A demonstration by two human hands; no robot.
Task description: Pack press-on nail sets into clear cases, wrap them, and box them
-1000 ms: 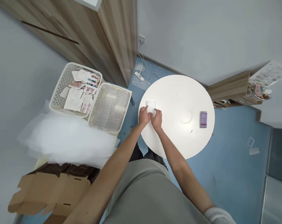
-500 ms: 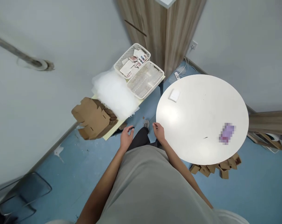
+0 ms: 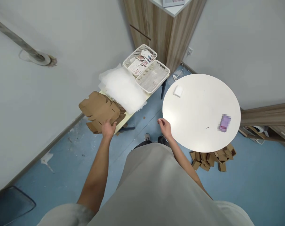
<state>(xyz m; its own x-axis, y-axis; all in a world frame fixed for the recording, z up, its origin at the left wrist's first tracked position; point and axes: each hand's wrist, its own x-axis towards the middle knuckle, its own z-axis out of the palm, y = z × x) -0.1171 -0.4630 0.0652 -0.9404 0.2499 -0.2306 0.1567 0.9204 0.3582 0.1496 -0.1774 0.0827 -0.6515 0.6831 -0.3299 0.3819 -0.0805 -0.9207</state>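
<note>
My left hand point(image 3: 108, 128) rests at the near edge of a stack of flat, die-cut cardboard boxes point(image 3: 95, 108). Its fingers lie on the top cardboard and the thumb is spread apart to the right; no grip shows. Over the left rim of a round white table point(image 3: 201, 110) hovers my right hand point(image 3: 165, 127), fingers curled in and nothing visible in them. A small white packet point(image 3: 178, 91) lies on that table near its upper left rim.
White foam sheets point(image 3: 123, 88) lie beside the cardboard. Behind them stand a basket of printed cards point(image 3: 139, 64) and a second white basket point(image 3: 153, 77). A pixelated purple object point(image 3: 224, 123) sits on the round table. Folded small boxes point(image 3: 208, 160) lie below it.
My left hand has moved left from in front of my body onto the cardboard stack. My right hand has stayed near the round table's left rim. The view has shifted slightly.
</note>
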